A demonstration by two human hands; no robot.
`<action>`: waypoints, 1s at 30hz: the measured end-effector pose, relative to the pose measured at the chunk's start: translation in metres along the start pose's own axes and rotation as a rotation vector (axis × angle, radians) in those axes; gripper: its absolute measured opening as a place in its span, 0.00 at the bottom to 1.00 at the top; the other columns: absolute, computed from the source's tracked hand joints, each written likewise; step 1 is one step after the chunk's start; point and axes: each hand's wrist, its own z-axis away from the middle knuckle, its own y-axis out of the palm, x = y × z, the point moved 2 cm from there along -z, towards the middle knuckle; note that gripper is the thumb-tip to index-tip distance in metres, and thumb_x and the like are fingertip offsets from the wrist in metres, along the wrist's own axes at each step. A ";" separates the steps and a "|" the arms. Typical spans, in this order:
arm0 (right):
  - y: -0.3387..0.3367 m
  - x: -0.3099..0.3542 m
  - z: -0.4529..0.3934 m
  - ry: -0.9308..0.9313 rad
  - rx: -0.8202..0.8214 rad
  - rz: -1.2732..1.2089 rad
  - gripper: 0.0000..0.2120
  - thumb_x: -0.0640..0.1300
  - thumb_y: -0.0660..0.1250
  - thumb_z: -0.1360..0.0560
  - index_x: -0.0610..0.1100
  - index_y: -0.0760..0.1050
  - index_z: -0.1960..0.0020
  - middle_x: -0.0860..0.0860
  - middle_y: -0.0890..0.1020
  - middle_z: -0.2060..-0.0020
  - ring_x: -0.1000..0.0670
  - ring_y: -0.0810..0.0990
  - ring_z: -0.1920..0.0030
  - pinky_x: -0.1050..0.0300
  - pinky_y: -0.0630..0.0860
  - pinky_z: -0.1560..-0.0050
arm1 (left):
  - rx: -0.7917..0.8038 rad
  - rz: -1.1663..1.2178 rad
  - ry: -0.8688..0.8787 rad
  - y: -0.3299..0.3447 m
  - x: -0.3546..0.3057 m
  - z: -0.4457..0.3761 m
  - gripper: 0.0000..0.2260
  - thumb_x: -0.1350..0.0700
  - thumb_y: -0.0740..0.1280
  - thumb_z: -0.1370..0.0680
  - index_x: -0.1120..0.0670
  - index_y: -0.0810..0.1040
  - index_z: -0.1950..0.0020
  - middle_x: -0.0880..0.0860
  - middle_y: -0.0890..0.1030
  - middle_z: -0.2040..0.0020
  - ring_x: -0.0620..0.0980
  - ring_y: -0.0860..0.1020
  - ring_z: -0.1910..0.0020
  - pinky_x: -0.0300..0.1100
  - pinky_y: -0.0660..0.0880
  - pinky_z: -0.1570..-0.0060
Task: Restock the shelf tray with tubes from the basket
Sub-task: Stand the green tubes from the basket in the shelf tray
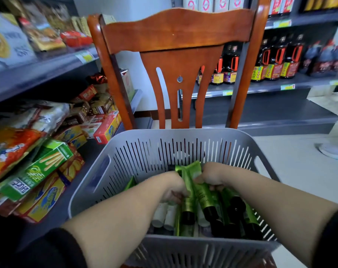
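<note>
- Basket (114, 151) sits on chair (175, 35), handy for reaching.
- Left hand (174, 187) and right hand (210, 176) each grip green tubes (203, 192), gathering a bunch for restocking.

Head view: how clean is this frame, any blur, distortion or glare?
Head view: wide-angle bending bows the shelf edges and chair; left packets and right-hand bottles are smeared, labels unreadable; the basket, green tubes and both hands, left hand and right hand, are fairly sharp; light is even, with only soft sheen on the tubes.
</note>
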 end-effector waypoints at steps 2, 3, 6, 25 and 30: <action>-0.003 0.000 0.002 -0.045 -0.060 -0.181 0.09 0.47 0.62 0.22 0.40 0.73 0.51 0.45 0.74 0.68 0.50 0.70 0.72 0.61 0.66 0.73 | -0.060 0.108 0.067 -0.014 -0.004 0.002 0.10 0.68 0.63 0.23 0.59 0.70 0.62 0.55 0.73 0.66 0.49 0.74 0.65 0.40 0.77 0.58; -0.004 0.003 0.006 -0.086 -0.086 -0.275 0.10 0.47 0.63 0.22 0.40 0.74 0.49 0.44 0.75 0.66 0.50 0.70 0.72 0.61 0.66 0.73 | -0.068 0.171 0.090 -0.020 -0.005 0.008 0.08 0.69 0.63 0.23 0.59 0.71 0.61 0.55 0.75 0.64 0.50 0.76 0.63 0.42 0.76 0.54; -0.008 0.021 0.025 -0.241 -0.138 -0.552 0.10 0.45 0.63 0.22 0.41 0.74 0.44 0.45 0.77 0.62 0.51 0.71 0.69 0.62 0.66 0.71 | -0.073 0.332 0.181 -0.040 0.006 0.033 0.06 0.71 0.63 0.24 0.61 0.74 0.58 0.56 0.78 0.63 0.49 0.77 0.65 0.40 0.78 0.65; 0.027 0.241 0.254 -1.202 0.091 -0.918 0.07 0.39 0.64 0.24 0.48 0.79 0.53 0.53 0.85 0.57 0.58 0.82 0.55 0.67 0.76 0.55 | -1.001 0.267 0.733 -0.116 0.071 0.415 0.10 0.68 0.67 0.26 0.58 0.75 0.48 0.53 0.80 0.53 0.48 0.78 0.56 0.42 0.76 0.49; 0.065 0.296 0.332 -1.441 0.263 -0.938 0.06 0.37 0.65 0.25 0.46 0.79 0.52 0.53 0.85 0.58 0.58 0.83 0.55 0.68 0.76 0.56 | -1.270 0.190 0.729 -0.105 0.107 0.512 0.15 0.71 0.65 0.27 0.57 0.75 0.43 0.56 0.80 0.50 0.52 0.79 0.55 0.49 0.77 0.48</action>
